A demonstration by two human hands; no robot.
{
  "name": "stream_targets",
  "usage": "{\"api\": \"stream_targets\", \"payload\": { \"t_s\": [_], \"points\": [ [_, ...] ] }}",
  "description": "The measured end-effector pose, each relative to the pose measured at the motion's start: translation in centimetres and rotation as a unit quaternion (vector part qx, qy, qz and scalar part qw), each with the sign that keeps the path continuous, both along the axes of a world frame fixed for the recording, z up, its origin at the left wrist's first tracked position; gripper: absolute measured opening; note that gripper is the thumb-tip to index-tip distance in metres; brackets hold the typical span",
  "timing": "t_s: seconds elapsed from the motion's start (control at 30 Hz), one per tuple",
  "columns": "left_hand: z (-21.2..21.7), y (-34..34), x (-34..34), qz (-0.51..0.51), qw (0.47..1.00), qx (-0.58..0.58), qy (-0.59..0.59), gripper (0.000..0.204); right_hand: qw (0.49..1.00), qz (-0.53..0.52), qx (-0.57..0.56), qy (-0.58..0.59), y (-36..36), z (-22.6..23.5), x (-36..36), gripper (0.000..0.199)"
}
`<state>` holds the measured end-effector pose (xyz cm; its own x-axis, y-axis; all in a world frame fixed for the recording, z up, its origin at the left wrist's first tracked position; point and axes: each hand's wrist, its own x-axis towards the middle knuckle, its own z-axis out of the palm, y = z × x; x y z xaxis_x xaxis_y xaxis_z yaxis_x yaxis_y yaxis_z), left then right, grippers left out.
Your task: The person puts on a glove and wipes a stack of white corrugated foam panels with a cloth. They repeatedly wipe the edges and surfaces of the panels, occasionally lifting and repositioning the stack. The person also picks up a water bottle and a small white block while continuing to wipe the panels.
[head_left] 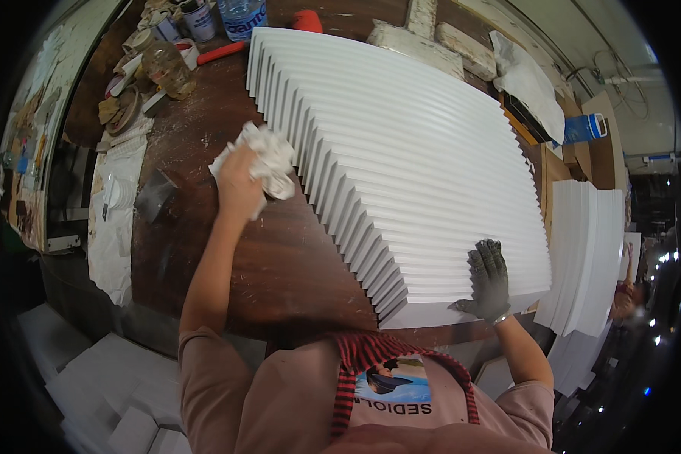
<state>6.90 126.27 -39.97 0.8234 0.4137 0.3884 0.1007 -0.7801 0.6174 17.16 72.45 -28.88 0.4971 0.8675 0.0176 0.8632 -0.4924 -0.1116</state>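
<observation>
A crumpled white rag (273,157) is bunched in my bare left hand (238,188), whose fingers are closed around it, slightly blurred. That hand is over the dark brown tabletop (272,265), just left of the stepped side of a row of white boards (401,159). The boards lie overlapped like stairs, their long edges forming parallel ridges across the table. On the near right end of the row, my right hand (490,284) in a dark grey glove rests flat, fingers stretched out. Nothing shows in its grasp.
Bottles, cans and a clear plastic jar (166,68) crowd the far left, beside a red-handled tool (223,53). Paint-stained blocks (416,49) lie at the back. More white boards (583,250) stand to the right; white pieces (113,378) lie lower left.
</observation>
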Motion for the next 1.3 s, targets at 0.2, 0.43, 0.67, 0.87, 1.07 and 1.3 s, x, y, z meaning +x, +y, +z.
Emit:
{"api": "stream_targets", "payload": {
  "t_s": [0.2, 0.43, 0.67, 0.87, 1.07, 1.3],
  "points": [
    [2.0, -2.3, 8.8, -0.019, 0.981, -0.104, -0.164, 0.040, 1.000, 0.001, 0.006, 0.026, 0.3, 0.7, 0.0, 0.110],
    [3.4, -5.5, 1.0, -0.076, 0.996, 0.023, -0.031, 0.022, 0.999, -0.006, 0.016, 0.029, 0.4, 0.7, 0.2, 0.110],
    [1.8, -6.9, 3.9, 0.006, 0.992, 0.002, -0.125, 0.027, 0.999, -0.004, 0.001, 0.040, 0.2, 0.6, -0.1, 0.110],
    [4.7, -7.1, 1.1, -0.040, 0.996, 0.022, -0.073, 0.012, 0.999, -0.002, 0.013, 0.045, 0.2, 0.5, 0.1, 0.112],
    [0.4, -6.7, 4.8, 0.009, 0.991, -0.049, -0.120, 0.036, 0.999, -0.007, 0.002, 0.043, 0.2, 0.6, 0.0, 0.111],
    [-0.5, -5.9, 3.2, -0.017, 0.996, -0.045, -0.075, 0.026, 0.999, 0.005, -0.002, 0.034, 0.2, 0.5, 0.1, 0.109]
  ]
}}
